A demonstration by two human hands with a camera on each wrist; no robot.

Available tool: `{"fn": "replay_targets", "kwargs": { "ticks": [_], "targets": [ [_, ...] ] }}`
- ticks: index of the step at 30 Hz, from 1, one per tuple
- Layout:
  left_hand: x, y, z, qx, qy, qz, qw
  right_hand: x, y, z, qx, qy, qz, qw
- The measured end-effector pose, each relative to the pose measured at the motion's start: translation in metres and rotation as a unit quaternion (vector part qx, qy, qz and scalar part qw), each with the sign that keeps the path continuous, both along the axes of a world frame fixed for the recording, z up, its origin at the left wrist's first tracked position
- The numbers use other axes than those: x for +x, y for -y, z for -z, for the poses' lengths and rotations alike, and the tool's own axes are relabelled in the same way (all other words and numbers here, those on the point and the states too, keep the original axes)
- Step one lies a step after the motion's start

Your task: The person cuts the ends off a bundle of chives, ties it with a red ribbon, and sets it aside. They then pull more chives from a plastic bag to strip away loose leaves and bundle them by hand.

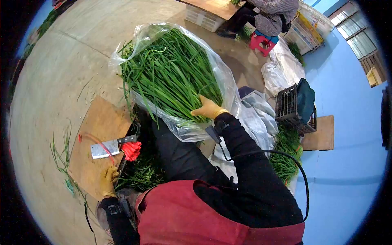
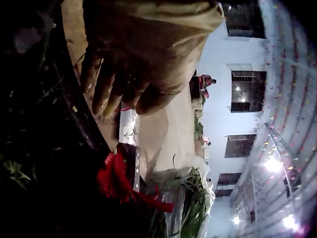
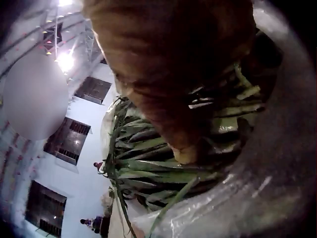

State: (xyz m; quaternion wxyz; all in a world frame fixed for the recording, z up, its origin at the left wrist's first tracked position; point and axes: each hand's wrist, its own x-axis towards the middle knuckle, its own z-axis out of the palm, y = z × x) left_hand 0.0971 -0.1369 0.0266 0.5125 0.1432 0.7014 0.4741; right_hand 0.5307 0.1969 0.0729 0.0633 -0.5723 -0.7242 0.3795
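Note:
A clear plastic bag full of long green garlic chives stands in front of the person's knees. On the near right end of the chives lies my gloved right hand, thumb spread from the fingers. In the right wrist view its glove hides part of the stalk ends. My gloved left hand rests at the near edge of a wooden board, fingers loosely extended in the left wrist view. Beyond it on the board is a cleaver, with a bundle of red ties by its handle.
Loose chives lie in the dark space between board and legs. Right of the bag are a grey cloth, a black crate and more greens. Another person sits on a red stool at the back.

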Motion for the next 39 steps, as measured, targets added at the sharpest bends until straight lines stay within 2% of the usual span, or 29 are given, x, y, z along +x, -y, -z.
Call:
{"fn": "replay_targets", "kwargs": {
  "ticks": [1, 4, 5, 8, 9, 10, 11, 14, 16, 18, 21, 24, 25, 26, 28, 30, 31, 34, 36, 37, 38, 39],
  "targets": [
    [-0.001, 0.001, 0.003, 0.009, 0.004, -0.004, 1.000, -0.001, -0.003, -0.003, 0.002, 0.019, -0.022, 1.000],
    [0.004, -0.001, -0.003, 0.008, -0.005, -0.013, 1.000, -0.002, -0.016, -0.019, -0.109, 0.020, -0.071, 0.991],
    [0.005, -0.002, -0.005, 0.002, -0.011, -0.015, 1.000, -0.003, -0.015, -0.020, -0.088, 0.045, -0.076, 0.992],
    [0.002, 0.002, -0.007, 0.012, 0.013, 0.000, 1.000, -0.001, -0.008, -0.014, -0.032, 0.012, -0.094, 0.995],
    [0.002, 0.003, -0.006, 0.002, 0.015, -0.011, 1.000, 0.001, -0.009, -0.009, -0.038, 0.040, -0.108, 0.993],
    [0.006, 0.001, -0.003, -0.010, 0.014, -0.026, 1.000, 0.002, -0.006, -0.008, -0.040, 0.014, -0.110, 0.993],
    [0.007, 0.002, -0.003, -0.024, 0.011, -0.044, 0.999, 0.004, -0.004, -0.010, -0.072, 0.002, -0.109, 0.991],
    [0.015, -0.005, -0.020, -0.029, -0.020, -0.013, 0.999, -0.002, -0.002, -0.029, -0.199, -0.064, -0.091, 0.974],
    [0.019, -0.008, -0.029, -0.045, -0.020, -0.013, 0.999, -0.001, -0.007, -0.003, -0.126, -0.036, -0.100, 0.986],
    [0.018, -0.005, -0.028, -0.040, -0.021, -0.021, 0.999, -0.007, -0.007, -0.010, -0.125, 0.043, -0.083, 0.988],
    [0.014, -0.001, -0.013, -0.024, -0.022, -0.021, 0.999, -0.014, 0.004, -0.019, -0.114, -0.019, -0.088, 0.989],
    [0.012, -0.006, -0.010, -0.018, -0.012, 0.000, 1.000, -0.007, 0.004, 0.009, -0.030, 0.037, -0.086, 0.995],
    [0.016, -0.009, -0.012, -0.011, -0.007, -0.003, 1.000, -0.011, 0.002, -0.011, -0.071, 0.042, -0.087, 0.993],
    [0.019, -0.010, -0.014, -0.007, -0.002, -0.005, 1.000, -0.010, 0.000, -0.035, -0.094, 0.002, -0.112, 0.989],
    [0.021, -0.014, -0.014, -0.004, -0.004, -0.004, 1.000, -0.007, -0.021, -0.053, -0.022, 0.082, -0.171, 0.982],
    [0.023, -0.015, -0.019, 0.008, -0.013, 0.000, 1.000, -0.001, -0.039, -0.081, -0.037, 0.044, -0.186, 0.981],
    [0.025, -0.016, -0.021, 0.005, -0.007, 0.000, 1.000, 0.006, -0.052, -0.078, -0.118, -0.062, -0.169, 0.977],
    [0.026, -0.019, -0.030, -0.004, 0.009, -0.005, 1.000, 0.014, -0.055, -0.094, -0.148, -0.096, -0.121, 0.977],
    [0.024, -0.019, -0.021, 0.007, 0.008, 0.010, 1.000, 0.009, -0.035, -0.098, -0.140, -0.045, -0.113, 0.983],
    [0.031, -0.026, -0.028, 0.005, 0.001, 0.015, 1.000, 0.014, -0.035, -0.076, -0.145, -0.071, -0.112, 0.981],
    [0.038, -0.033, -0.035, 0.003, -0.008, 0.020, 1.000, 0.025, -0.042, -0.039, -0.198, -0.057, -0.071, 0.976],
    [0.042, -0.037, -0.041, 0.008, 0.002, 0.025, 1.000, 0.022, -0.035, -0.036, -0.213, -0.087, -0.054, 0.972]
  ]
}}
